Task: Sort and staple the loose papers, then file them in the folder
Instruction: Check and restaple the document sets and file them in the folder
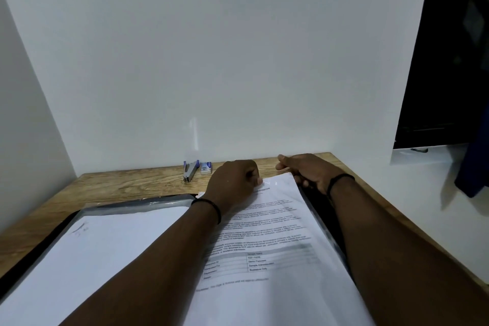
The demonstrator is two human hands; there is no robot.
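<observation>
Your left hand (235, 182) lies at the far edge of the printed papers (270, 233), its fingers curled down and pinching the top edge of the sheet. Your right hand (307, 172) sits just beside it, on the far right corner of the same papers, with the thumb and fingers closed on that corner; part of the grip is hidden under the sheet. A dark band circles each wrist.

The printed papers, bearing text paragraphs and a small table, run from your two grips back toward you, lying on the right half of the open black folder (322, 217). To the left of your left forearm, a blank sheet (92, 254) with a faint pencil mark rests under a clear sleeve on the folder's left half.

Beyond your left hand and slightly to its left, the stapler (191, 171) lies on the wooden table (127, 185), with a small staple box (206, 168) just beside it, both near the white wall (225, 61).
</observation>
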